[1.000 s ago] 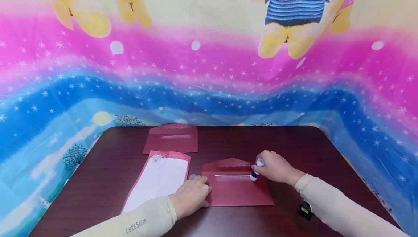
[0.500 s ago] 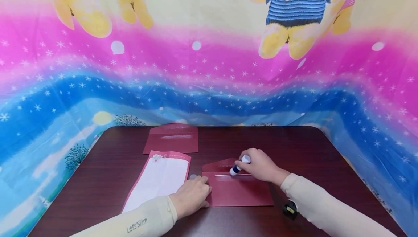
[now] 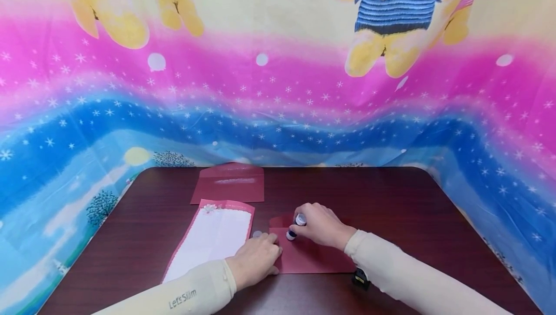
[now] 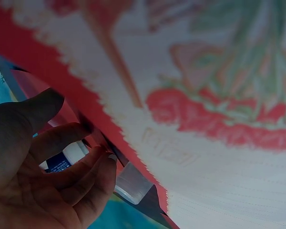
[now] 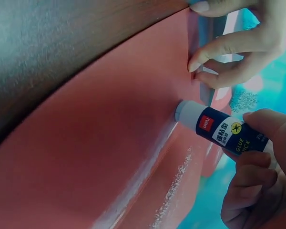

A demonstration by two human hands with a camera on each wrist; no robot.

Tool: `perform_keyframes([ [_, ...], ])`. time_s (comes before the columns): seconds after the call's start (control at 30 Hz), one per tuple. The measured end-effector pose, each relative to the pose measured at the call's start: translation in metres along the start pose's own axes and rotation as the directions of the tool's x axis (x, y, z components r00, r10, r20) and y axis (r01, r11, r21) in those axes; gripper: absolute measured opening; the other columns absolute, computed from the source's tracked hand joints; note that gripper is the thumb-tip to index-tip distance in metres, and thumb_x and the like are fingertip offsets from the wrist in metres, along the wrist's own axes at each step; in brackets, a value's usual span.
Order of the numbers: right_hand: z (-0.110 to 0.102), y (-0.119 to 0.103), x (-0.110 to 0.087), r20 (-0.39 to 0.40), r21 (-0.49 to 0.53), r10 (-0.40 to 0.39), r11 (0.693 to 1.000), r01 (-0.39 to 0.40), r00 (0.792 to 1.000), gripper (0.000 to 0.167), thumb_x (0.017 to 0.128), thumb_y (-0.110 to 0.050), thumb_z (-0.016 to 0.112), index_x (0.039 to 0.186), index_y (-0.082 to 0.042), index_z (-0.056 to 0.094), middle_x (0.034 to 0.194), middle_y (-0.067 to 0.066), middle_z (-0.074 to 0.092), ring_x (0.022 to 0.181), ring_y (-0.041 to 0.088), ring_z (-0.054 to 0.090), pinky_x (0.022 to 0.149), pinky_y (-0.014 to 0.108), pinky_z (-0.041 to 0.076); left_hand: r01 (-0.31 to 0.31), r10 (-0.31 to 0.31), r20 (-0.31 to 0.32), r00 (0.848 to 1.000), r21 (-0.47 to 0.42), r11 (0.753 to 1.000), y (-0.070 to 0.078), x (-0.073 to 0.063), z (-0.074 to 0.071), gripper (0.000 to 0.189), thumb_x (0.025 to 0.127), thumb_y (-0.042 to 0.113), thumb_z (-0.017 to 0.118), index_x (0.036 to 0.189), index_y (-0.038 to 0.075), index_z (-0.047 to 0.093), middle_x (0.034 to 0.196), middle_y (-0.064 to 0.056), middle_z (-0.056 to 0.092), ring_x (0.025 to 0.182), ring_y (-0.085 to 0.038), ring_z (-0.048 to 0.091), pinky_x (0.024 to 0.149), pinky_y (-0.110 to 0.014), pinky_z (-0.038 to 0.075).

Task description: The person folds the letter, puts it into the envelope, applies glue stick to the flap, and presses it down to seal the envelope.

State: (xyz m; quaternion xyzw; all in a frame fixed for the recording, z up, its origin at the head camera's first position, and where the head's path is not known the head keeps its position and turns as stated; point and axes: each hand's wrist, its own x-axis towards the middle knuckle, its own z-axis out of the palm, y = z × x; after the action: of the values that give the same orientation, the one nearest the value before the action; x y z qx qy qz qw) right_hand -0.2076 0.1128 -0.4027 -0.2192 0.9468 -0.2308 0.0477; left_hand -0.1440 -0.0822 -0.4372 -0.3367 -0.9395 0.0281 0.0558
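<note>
Right grip (image 3: 321,225) pinches the glue (image 5: 219,126), leaning 1-to-7 o'clock, tip on the envelope (image 3: 312,261); left grip (image 3: 256,259), relaxed, touches the envelope's 9 o'clock edge

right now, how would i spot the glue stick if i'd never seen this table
On the dark table, find the red envelope nearer the person. The right hand holds the glue stick against it: the only navy-labelled tube, while its neighbours are mostly flat paper.
</note>
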Motion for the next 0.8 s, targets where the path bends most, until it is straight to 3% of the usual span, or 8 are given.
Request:
perform_keyframes([
  [0.8,-0.020,0.027,-0.012,0.031,-0.050,0.078,0.996,-0.076,0.997,0.014,0.085,-0.024,0.081,0.078,-0.017,0.071,0.068,-0.006,0.062,0.064,0.011,0.057,0.054,0.027,0.049,-0.005,0.005,0.002,1.000,-0.010,1.000,0.001,0.000,-0.001,0.026,0.079,0.040,0.086,0.091,0.019,0.076,0.087,0.001,0.062,0.073,-0.014,0.055,0.064,-0.029,0.052],
])
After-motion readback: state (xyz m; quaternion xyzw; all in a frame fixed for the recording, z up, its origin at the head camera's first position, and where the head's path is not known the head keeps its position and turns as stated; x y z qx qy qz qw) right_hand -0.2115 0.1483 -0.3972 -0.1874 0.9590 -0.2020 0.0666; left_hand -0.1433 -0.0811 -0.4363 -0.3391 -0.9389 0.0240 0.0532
